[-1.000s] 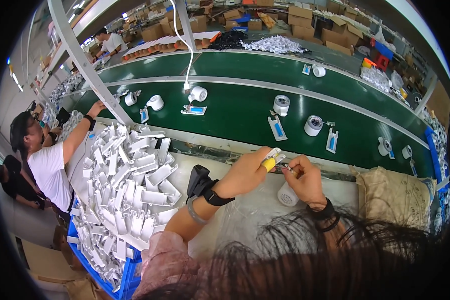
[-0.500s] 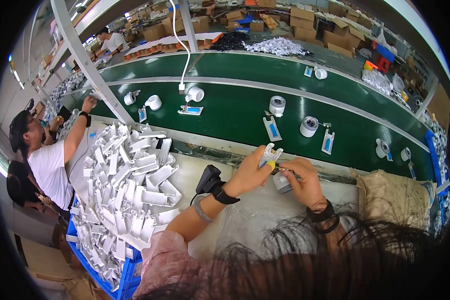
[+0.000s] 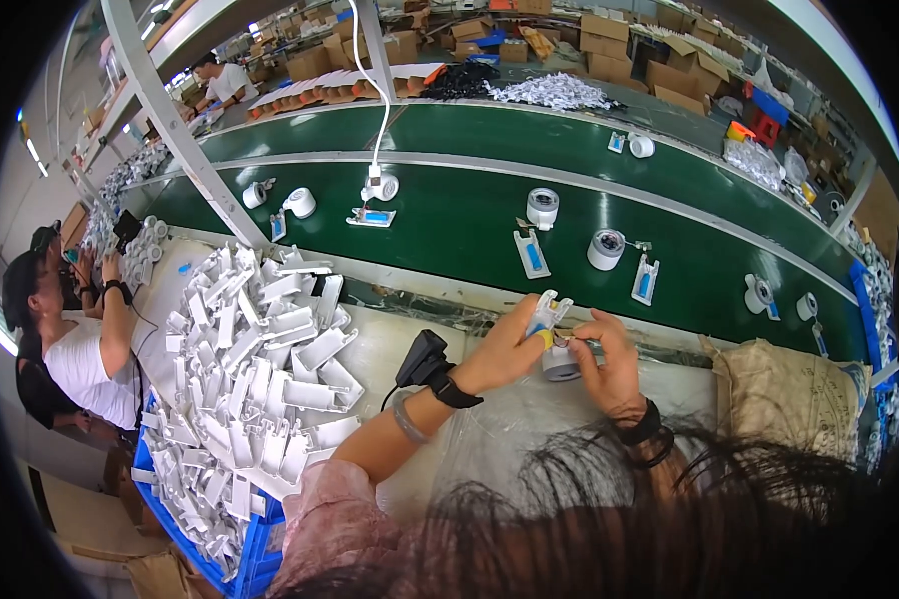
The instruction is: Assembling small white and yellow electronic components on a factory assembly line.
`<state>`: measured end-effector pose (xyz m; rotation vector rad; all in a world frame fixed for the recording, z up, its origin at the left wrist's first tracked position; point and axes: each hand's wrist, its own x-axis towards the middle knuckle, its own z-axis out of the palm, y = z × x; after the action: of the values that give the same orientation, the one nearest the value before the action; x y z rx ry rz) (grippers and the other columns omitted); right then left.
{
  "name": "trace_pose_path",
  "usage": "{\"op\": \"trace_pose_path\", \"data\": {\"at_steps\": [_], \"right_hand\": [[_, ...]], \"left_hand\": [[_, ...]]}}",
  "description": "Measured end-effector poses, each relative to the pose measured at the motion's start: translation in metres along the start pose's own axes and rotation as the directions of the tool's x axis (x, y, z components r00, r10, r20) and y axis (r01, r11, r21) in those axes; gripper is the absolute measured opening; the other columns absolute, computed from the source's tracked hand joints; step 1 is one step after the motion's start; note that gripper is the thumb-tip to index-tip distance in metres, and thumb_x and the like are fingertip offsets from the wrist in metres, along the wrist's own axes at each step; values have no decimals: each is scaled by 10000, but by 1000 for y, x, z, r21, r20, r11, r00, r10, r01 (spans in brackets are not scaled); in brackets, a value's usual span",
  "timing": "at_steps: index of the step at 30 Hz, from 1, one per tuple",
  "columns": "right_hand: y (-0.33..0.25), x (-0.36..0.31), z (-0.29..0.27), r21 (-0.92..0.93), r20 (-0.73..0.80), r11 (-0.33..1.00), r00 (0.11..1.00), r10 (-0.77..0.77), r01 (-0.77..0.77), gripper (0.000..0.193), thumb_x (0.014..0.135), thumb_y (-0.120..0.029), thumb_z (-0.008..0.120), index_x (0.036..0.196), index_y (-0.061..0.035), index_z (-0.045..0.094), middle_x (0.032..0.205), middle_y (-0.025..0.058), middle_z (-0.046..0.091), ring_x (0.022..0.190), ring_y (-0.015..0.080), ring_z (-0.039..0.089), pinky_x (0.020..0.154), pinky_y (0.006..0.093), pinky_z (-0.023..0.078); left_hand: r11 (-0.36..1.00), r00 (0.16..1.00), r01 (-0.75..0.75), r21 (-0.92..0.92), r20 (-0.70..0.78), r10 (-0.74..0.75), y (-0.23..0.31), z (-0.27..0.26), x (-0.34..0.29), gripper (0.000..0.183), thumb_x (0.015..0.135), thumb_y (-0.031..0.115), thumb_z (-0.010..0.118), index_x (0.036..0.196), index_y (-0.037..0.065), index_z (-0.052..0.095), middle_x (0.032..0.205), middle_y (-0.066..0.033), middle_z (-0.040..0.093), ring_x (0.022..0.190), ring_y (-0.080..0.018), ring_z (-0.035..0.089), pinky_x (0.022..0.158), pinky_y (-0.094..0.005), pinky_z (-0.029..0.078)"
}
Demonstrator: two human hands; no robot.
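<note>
My left hand [image 3: 509, 351] is closed around a white plastic housing [image 3: 549, 307] with a blue part inside, its pronged end pointing up. Something yellow covers the tip of my left thumb. Close beside it, my right hand [image 3: 611, 367] pinches thin wires [image 3: 563, 340] at the lower end of the housing. Below the fingertips is a white round unit [image 3: 560, 365], apparently joined by those wires; whether it hangs or rests on the worktable [image 3: 489, 429] I cannot tell. A heap of white housings [image 3: 270, 349] lies left of my left forearm.
Ahead, a green conveyor belt [image 3: 449, 225] carries several round units wired to housings. A white cable [image 3: 383, 110] hangs over it. A blue bin [image 3: 260, 559] stands lower left, a brown sack [image 3: 791, 399] right. A co-worker [image 3: 90, 359] sits at left beside a metal post [image 3: 185, 130].
The pieces on the belt have shifted slightly left. The co-worker's arm has drawn back from the belt. My hands stay close together, and the round unit has moved slightly up and left.
</note>
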<state>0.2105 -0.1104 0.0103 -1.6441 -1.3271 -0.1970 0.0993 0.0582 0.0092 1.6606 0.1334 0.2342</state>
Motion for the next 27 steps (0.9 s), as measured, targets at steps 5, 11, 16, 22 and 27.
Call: {"op": "trace_pose_path", "data": {"at_steps": [5,11,16,22,27], "right_hand": [[-1,5,-2,-38,-77,993,991,-111,108,164,789,23,708,915,-53,634,875,95,672,896,290,649,937,449,464],[-4,6,-5,-100,-124,984,980,-159,147,166,757,34,719,878,-62,657,830,71,665,802,257,633,936,442,458],[-5,6,-5,-119,-124,980,977,-173,158,187,734,40,728,875,-68,668,837,71,661,815,258,625,936,440,453],[-5,3,-3,-100,-132,985,980,-152,140,201,716,11,746,884,-89,700,857,75,639,871,282,591,928,429,449],[-6,3,-1,-92,-148,986,977,-152,139,204,708,18,751,878,-82,701,849,78,639,868,280,596,929,425,450]], "left_hand": [[985,988,-154,74,-11,155,12,8,-5,458,898,49,494,1346,21,402,1071,-92,552,854,-142,557,706,-279,476],[923,942,-329,198,0,336,9,16,-5,399,873,46,530,1260,-6,449,1113,-125,542,1062,-202,514,958,-333,400],[930,946,-319,184,-4,325,3,19,-5,387,863,28,506,1244,-7,450,1116,-118,537,1044,-190,514,942,-320,409],[929,933,-355,104,-26,359,5,24,-7,440,819,-11,447,1259,-13,434,1119,-106,525,1046,-185,508,959,-315,400],[925,929,-360,122,-45,367,3,24,-8,461,796,-18,431,1257,-20,436,1123,-111,526,1038,-192,512,959,-317,402]]}}
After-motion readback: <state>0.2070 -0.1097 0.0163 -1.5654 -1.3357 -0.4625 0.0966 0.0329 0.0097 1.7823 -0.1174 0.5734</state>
